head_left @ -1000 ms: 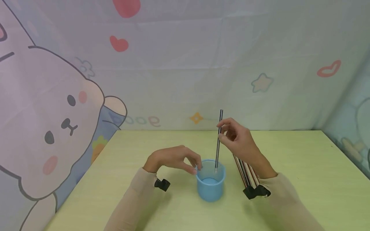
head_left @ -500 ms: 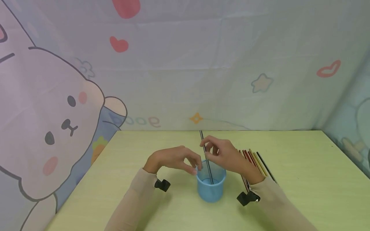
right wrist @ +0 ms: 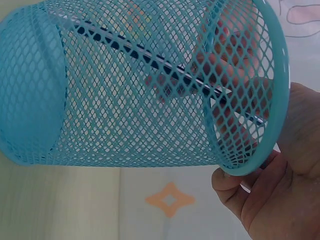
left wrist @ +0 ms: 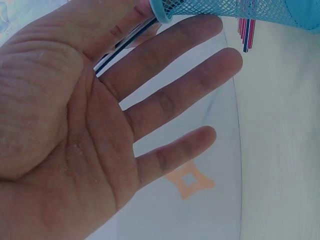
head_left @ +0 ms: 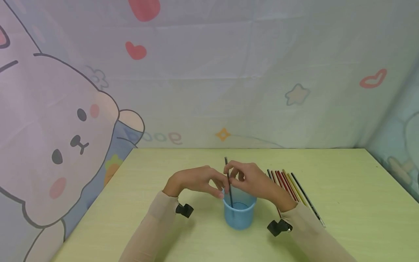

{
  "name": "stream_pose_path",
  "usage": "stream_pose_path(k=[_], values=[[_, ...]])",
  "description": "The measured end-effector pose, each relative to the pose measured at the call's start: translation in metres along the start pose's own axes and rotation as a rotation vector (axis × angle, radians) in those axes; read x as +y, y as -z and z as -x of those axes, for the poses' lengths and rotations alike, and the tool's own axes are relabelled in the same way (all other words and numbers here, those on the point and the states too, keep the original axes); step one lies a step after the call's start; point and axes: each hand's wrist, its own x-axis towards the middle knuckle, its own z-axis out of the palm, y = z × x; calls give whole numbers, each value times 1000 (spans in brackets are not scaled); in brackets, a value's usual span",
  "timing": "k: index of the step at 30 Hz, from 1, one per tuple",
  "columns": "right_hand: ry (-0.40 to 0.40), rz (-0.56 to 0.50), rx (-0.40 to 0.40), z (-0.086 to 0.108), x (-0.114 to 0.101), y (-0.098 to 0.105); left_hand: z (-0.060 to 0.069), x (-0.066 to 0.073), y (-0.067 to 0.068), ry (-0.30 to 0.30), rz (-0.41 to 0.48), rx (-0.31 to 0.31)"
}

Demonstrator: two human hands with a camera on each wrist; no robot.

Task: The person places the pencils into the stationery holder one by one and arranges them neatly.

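Observation:
A blue mesh cup [head_left: 239, 219] stands upright on the table; its wall [right wrist: 115, 125] fills much of the right wrist view. My left hand [head_left: 196, 179] pinches the left part of its rim [left wrist: 159, 11] between thumb and index finger, the other fingers extended. Above the opening, my right hand [head_left: 253, 179] grips a thin dark, shiny stick [head_left: 231, 199] between thumb and fingers. The stick leans inside the cup, its upper end above the hand. Through the mesh, its striped length [right wrist: 150, 59] runs close to the cup's bottom.
Several thin sticks [head_left: 289, 183], red, yellow and dark, lie side by side on the table [head_left: 353, 189] to the right of the cup, partly hidden by my right forearm. Behind the table hangs a printed cloth [head_left: 209, 91].
My right hand has moved left and down, lowering the stick deeper into the cup. More of the sticks on the table now show. My left hand has stayed at the rim.

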Motion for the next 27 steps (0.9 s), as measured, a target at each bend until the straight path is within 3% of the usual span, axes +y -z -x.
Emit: stream_pose_path(k=[14, 27], values=[[-18, -9, 5, 2, 1, 14, -1, -1, -1, -10, -1, -14], [-90, 2, 83, 8, 8, 41, 0, 2, 0, -12, 7, -18]])
